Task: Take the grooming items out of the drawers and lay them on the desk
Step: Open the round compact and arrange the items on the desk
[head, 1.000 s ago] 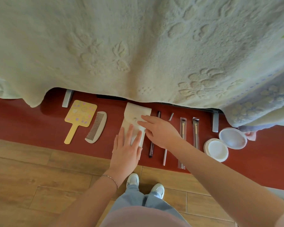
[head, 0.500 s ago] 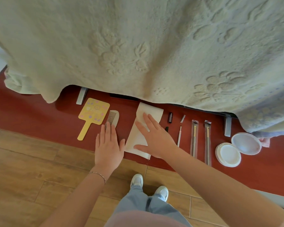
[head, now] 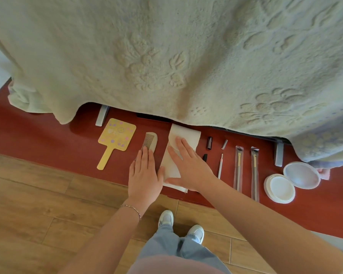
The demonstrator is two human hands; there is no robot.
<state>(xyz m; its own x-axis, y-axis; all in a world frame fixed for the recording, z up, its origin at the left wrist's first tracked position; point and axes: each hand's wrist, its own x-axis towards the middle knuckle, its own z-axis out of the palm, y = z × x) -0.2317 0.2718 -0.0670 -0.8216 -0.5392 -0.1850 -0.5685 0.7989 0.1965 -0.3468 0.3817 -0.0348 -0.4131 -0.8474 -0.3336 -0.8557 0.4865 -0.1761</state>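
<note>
Grooming items lie in a row on the red desk (head: 38,139). From the left: a yellow hand mirror (head: 115,138), a pale comb (head: 150,141), a white pouch (head: 184,136), a dark pencil with its cap (head: 209,143), a thin silver tool (head: 220,165), two bagged brushes (head: 238,167) and an open white compact (head: 281,187). My left hand (head: 145,175) lies flat over the comb's near end, fingers together. My right hand (head: 188,165) presses flat on the pouch, fingers spread.
A thick cream blanket (head: 166,56) hangs over the back of the desk and hides most of its top. Grey brackets (head: 102,118) stand at its edge. Wooden floor (head: 38,204) and my shoes lie below the desk's front edge.
My left hand slid left off the pouch to the comb. My right hand spread flat over the pouch. The camera view shifted, showing more of the desk's left side.
</note>
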